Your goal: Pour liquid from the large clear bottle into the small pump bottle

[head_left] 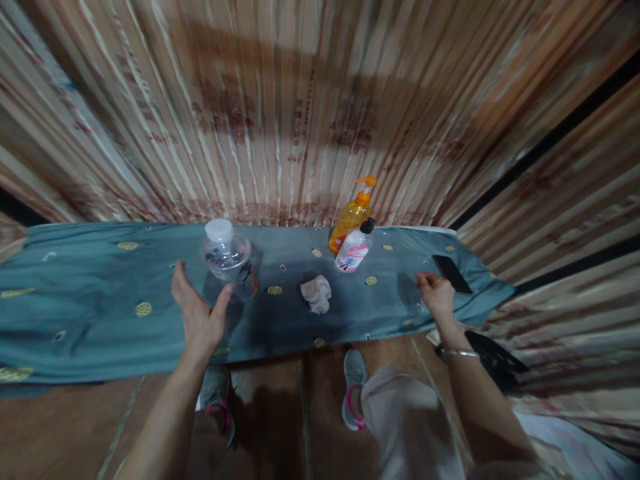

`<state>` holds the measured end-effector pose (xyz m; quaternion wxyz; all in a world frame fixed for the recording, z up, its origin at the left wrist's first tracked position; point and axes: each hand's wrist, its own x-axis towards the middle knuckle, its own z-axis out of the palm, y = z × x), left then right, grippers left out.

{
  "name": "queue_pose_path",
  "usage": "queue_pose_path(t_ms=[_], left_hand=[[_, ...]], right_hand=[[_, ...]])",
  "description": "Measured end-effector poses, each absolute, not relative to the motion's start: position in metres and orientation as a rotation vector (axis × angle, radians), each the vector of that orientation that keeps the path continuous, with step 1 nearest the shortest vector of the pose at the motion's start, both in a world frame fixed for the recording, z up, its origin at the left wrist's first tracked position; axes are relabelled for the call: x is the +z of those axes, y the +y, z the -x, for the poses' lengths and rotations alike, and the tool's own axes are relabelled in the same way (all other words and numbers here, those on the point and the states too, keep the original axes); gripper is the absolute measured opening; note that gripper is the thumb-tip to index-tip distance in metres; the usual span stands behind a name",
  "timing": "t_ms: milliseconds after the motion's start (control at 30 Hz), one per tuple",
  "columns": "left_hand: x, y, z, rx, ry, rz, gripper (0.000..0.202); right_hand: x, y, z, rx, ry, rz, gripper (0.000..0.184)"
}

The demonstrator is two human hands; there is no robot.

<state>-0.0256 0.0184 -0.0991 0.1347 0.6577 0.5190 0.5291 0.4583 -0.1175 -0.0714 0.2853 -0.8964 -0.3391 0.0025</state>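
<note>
My left hand is open, its fingers and thumb spread just in front of a clear plastic bottle with a white cap that stands on a grey-blue cloth-covered table; the thumb tip is close to the bottle's base. Over at the table's right end, my right hand rests on the cloth with fingers curled, and nothing shows in it. A black phone lies just right of that hand. A crumpled pale cloth lies in the middle.
An orange pump bottle and a small white bottle with a black cap stand at the back near striped curtains. My grey shoes are on the brown floor. A dark object sits low right.
</note>
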Motion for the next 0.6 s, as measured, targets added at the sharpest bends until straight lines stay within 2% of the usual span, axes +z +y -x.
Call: queue_pose_path(t_ms=[67, 133, 400, 600], left_hand=[[-0.102, 0.020, 0.026, 1.536, 1.522, -1.879, 0.096], [-0.105, 0.022, 0.026, 1.539, 1.533, -1.857, 0.097], [-0.110, 0.028, 0.026, 1.543, 1.582, -1.863, 0.097], [-0.110, 0.031, 0.023, 1.550, 1.608, -1.870, 0.097]], right_hand=[[-0.067, -0.126, -0.486, -0.017, -0.874, 2.433, 0.034], [-0.065, -0.134, -0.510, -0.059, -0.803, 2.483, 0.041], [-0.108, -0.152, -0.575, -0.002, -0.599, 2.805, 0.086], [-0.135, -0.150, -0.600, 0.040, -0.590, 2.830, 0.090]])
